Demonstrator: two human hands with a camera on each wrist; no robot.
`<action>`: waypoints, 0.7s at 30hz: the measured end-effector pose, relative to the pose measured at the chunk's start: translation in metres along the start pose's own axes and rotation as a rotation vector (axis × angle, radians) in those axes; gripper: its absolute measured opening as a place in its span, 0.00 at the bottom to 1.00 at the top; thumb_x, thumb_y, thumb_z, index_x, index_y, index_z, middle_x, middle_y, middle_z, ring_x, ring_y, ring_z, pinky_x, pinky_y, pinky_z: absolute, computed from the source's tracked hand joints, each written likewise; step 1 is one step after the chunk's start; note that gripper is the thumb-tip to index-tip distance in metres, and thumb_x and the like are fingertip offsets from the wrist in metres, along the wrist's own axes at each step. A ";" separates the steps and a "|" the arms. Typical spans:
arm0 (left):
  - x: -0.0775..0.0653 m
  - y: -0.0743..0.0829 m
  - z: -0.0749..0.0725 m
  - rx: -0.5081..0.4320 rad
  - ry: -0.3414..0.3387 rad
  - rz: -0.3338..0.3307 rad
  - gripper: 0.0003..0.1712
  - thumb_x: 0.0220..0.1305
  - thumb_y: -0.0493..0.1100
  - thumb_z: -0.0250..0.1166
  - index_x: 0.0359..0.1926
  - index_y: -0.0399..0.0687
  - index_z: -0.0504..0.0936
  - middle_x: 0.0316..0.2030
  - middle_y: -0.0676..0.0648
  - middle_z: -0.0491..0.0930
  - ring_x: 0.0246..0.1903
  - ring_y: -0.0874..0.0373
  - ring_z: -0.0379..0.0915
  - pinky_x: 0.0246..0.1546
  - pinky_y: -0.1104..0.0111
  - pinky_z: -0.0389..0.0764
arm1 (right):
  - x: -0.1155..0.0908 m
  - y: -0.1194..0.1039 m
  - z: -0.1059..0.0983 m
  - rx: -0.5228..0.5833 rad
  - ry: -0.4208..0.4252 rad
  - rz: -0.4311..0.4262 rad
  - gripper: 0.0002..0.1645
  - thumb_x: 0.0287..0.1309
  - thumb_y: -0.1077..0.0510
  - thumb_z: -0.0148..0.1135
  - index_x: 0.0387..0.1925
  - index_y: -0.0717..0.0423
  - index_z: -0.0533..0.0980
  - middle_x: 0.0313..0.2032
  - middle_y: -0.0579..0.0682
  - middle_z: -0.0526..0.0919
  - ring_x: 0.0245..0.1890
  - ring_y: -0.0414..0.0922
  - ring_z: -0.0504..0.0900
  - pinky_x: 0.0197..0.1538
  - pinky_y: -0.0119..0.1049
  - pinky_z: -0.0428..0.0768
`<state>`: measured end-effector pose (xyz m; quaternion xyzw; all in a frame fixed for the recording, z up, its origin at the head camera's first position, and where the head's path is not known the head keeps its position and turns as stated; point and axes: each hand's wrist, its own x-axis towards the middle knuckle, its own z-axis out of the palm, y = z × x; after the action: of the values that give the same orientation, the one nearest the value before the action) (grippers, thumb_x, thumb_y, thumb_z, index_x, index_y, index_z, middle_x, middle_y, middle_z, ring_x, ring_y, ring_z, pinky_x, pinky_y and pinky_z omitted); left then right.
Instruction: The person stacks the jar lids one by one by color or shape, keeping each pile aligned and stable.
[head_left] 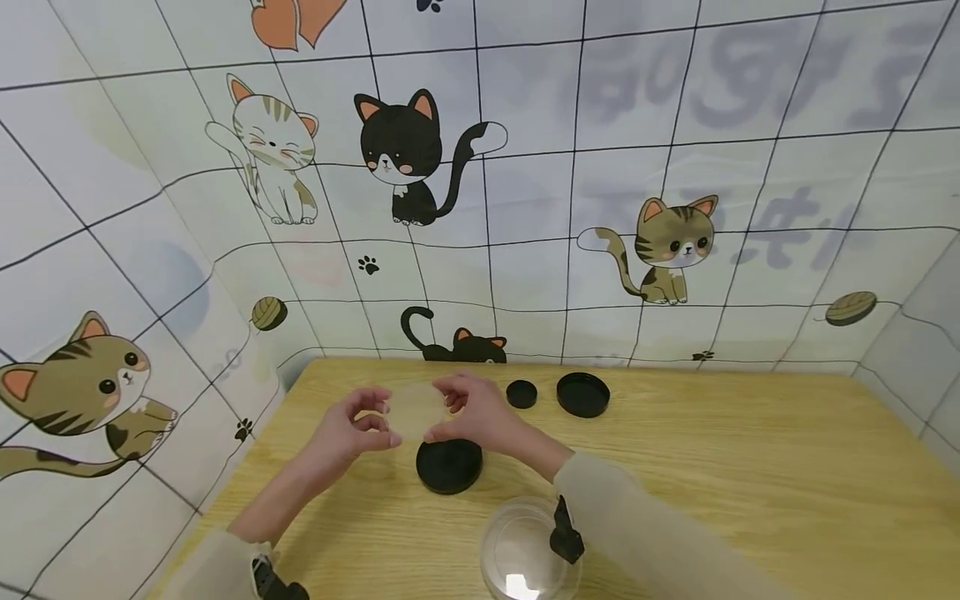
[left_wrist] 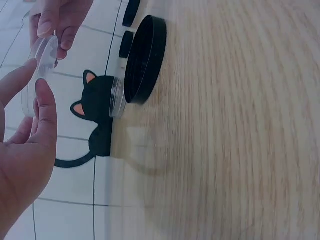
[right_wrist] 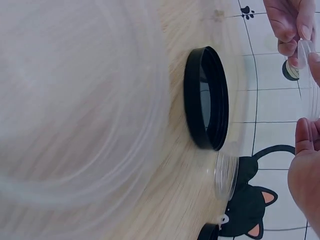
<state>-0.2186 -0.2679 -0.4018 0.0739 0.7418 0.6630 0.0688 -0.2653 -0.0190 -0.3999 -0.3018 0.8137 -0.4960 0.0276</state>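
Both hands hold a thin, clear round plastic piece (head_left: 416,410) above the table; it looks like a shallow lid or dish. My left hand (head_left: 347,429) pinches its left edge between thumb and fingers, and my right hand (head_left: 483,412) grips the opposite edge. Edge-on, the same clear piece (left_wrist: 45,62) shows in the left wrist view. Just below the hands a black round lid (head_left: 448,467) lies on the table, hollow side up. Nearer the front, a large clear round container (head_left: 517,542) stands partly under the right forearm.
Toward the back lie a small black lid (head_left: 521,394) and a larger black lid (head_left: 583,395). Beyond the near black lid, a low clear round piece (right_wrist: 226,175) appears in the right wrist view. A cat-patterned cloth (head_left: 532,200) rises behind the wooden table (head_left: 735,467).
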 end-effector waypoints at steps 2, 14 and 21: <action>-0.001 0.002 0.005 0.025 -0.018 0.002 0.37 0.55 0.29 0.76 0.63 0.34 0.68 0.48 0.42 0.67 0.37 0.57 0.77 0.41 0.67 0.83 | -0.007 0.000 -0.005 0.001 -0.008 0.005 0.42 0.44 0.55 0.85 0.61 0.63 0.79 0.41 0.44 0.77 0.40 0.42 0.78 0.47 0.35 0.81; -0.017 0.009 0.043 0.128 -0.113 0.010 0.38 0.53 0.33 0.79 0.64 0.33 0.72 0.47 0.38 0.71 0.41 0.53 0.78 0.37 0.69 0.82 | -0.056 0.005 -0.029 0.051 -0.034 0.011 0.43 0.42 0.57 0.86 0.61 0.64 0.78 0.43 0.47 0.77 0.42 0.44 0.78 0.51 0.48 0.82; -0.027 0.008 0.074 0.194 -0.178 0.058 0.36 0.53 0.33 0.79 0.60 0.29 0.73 0.45 0.37 0.75 0.39 0.52 0.77 0.37 0.70 0.82 | -0.093 0.013 -0.046 0.052 -0.059 0.036 0.43 0.41 0.59 0.86 0.60 0.66 0.78 0.45 0.52 0.78 0.41 0.42 0.78 0.49 0.44 0.83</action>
<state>-0.1769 -0.2002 -0.4024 0.1604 0.7910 0.5805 0.1076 -0.2112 0.0699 -0.4108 -0.3008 0.8047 -0.5073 0.0682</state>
